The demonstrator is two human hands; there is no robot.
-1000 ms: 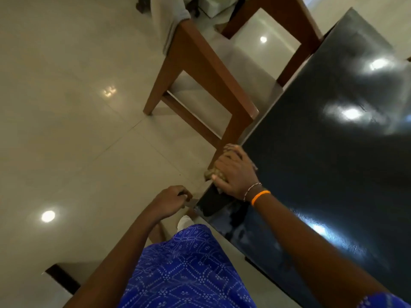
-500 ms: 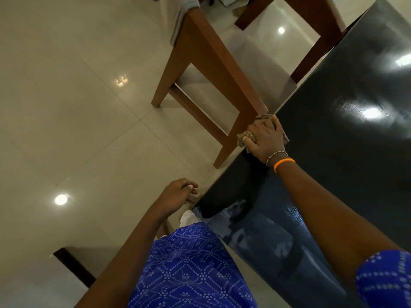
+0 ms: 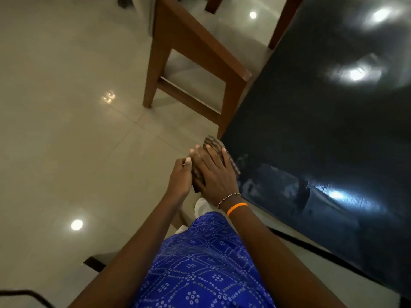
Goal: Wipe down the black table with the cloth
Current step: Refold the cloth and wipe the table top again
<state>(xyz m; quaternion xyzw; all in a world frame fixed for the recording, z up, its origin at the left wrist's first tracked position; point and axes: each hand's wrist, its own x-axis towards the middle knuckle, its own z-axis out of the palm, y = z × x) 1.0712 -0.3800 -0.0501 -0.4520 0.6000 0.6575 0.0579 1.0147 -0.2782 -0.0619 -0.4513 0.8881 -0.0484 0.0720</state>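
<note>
I am looking down at my two hands meeting just off the near left corner of the black table [image 3: 322, 134], whose glossy top is filling the right side of the view and reflecting ceiling lights. My right hand [image 3: 213, 174] is lying flat with straight fingers spread over the cloth [image 3: 216, 144], a dark, patterned rag that is showing beyond my fingertips and along the table's edge; the hand is pressing on it rather than clutching it. My left hand [image 3: 180, 176] is touching the cloth's left side, thumb up against it, but I cannot tell whether those fingers are curling round the fabric or only resting there. The cloth is sitting at the table's left edge, partly hanging past it, just beside the corner. A beaded bracelet [image 3: 229, 199] and an orange band [image 3: 237, 208] are circling my right wrist. My blue patterned garment [image 3: 200, 263] is filling the near middle. A brown wooden chair [image 3: 193, 54] is standing on the pale tiled floor [image 3: 66, 107] at the far side, close against the table's left edge.
</note>
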